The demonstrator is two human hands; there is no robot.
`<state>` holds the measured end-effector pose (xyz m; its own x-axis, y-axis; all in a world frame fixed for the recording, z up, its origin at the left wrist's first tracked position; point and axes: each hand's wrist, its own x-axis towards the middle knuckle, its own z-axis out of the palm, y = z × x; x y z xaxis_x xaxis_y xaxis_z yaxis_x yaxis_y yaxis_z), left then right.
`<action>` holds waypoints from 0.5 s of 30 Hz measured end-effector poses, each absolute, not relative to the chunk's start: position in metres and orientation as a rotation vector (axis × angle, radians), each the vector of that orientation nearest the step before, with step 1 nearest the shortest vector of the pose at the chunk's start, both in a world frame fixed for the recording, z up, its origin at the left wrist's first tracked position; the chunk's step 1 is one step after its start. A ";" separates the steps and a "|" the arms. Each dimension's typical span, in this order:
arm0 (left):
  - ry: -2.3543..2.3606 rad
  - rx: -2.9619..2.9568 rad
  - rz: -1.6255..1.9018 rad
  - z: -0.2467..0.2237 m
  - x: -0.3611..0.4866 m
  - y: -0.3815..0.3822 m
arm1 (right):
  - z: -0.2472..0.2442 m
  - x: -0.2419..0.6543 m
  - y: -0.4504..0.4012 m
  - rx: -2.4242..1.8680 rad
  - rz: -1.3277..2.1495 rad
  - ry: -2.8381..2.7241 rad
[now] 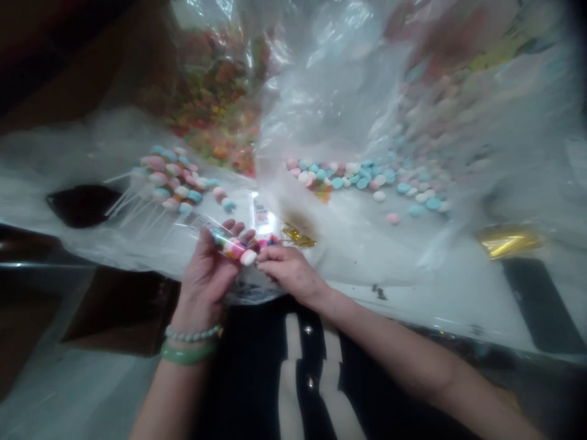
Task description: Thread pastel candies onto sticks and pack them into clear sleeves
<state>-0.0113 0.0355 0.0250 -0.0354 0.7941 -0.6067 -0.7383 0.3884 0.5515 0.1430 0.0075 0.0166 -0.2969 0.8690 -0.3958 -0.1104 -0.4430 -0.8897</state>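
My left hand [215,263], with a beaded bracelet and a green bangle, holds a candy skewer in a clear wrapper [227,241] across its palm and fingers. Pink, white and bluish sweets show through the film. At the wrapper's lower right end, beside a white marshmallow [248,257], the fingertips of my right hand [287,269] are pinched together. What lies between them is hidden. Gold twist ties [298,234] lie just beyond my right hand, close to a small labelled packet [262,215].
Several marshmallow skewers [172,180] with white sticks lie at the left, near a dark object [85,205]. Loose pastel marshmallows [362,174] spread across the plastic sheeting. Behind sits a bag of orange and green gummies [215,110]. At right are a gold bundle [509,241] and a dark flat slab [543,302].
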 end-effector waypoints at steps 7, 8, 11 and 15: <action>1.093 0.016 1.260 0.027 -0.008 0.038 | 0.019 0.152 0.016 -1.209 2.105 -0.729; 1.114 0.022 1.250 0.027 -0.008 0.037 | 0.019 0.154 0.017 -1.205 2.135 -0.701; 1.145 0.053 1.230 0.025 -0.006 0.035 | 0.018 0.153 0.017 -1.185 2.173 -0.636; 1.073 0.076 1.218 0.020 0.005 0.031 | 0.018 0.143 0.011 -1.252 2.049 -0.693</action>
